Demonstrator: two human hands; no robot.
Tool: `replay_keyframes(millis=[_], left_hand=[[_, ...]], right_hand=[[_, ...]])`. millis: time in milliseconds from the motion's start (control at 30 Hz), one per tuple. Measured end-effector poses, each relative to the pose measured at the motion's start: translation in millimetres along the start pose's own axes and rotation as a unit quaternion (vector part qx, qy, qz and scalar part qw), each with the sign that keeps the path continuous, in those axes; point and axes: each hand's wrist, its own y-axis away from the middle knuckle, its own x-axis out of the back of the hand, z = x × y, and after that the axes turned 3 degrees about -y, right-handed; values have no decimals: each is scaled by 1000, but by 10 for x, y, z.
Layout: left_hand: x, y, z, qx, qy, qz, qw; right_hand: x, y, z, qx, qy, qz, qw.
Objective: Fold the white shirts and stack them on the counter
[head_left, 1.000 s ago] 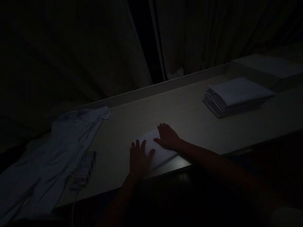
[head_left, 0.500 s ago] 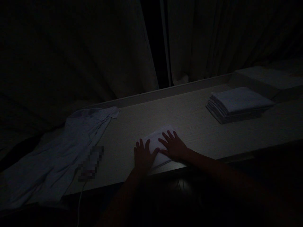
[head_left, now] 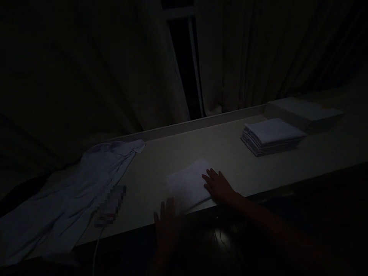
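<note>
A folded white cloth (head_left: 188, 183) lies flat near the front edge of the table (head_left: 143, 184). My right hand (head_left: 220, 186) rests at the cloth's right side, its fingers stretched out over the edge of the fabric. Off the cloth's lower left corner is my left hand (head_left: 167, 218), slightly blurred, with its fingers spread and nothing in them. Whether the left hand touches the table is hard to see in the dim light.
A neat stack of folded white cloths (head_left: 271, 137) stands to the right, before a pale box-like block (head_left: 304, 113). At left lies a crumpled light garment (head_left: 80, 191). Beside it is a blurred-out object (head_left: 110, 207) with a white cable (head_left: 96, 249). Curtains (head_left: 115, 69) hang behind.
My left hand has come off the cloth, moving down and left toward the table's front edge. My right hand has shifted slightly rightward to the cloth's edge. The view has tilted a little.
</note>
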Motion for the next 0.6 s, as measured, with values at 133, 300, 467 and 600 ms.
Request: replay_keyframes(millis=[133,300,467,600], left_hand=[[-20,231,75,32,72,12,997],[-10,408,222,176,281,47,942],[198,277,259,320,553,-46,768],[442,269,117,246,573,-56,780]], right_hand=[[-60,400,-2,-79,-28,69,994],[-209,914,-20,-192,-96,160,963],[-173,967,-109,-273,-185,169,929],[89,727,-204,-357,-245,79,898]])
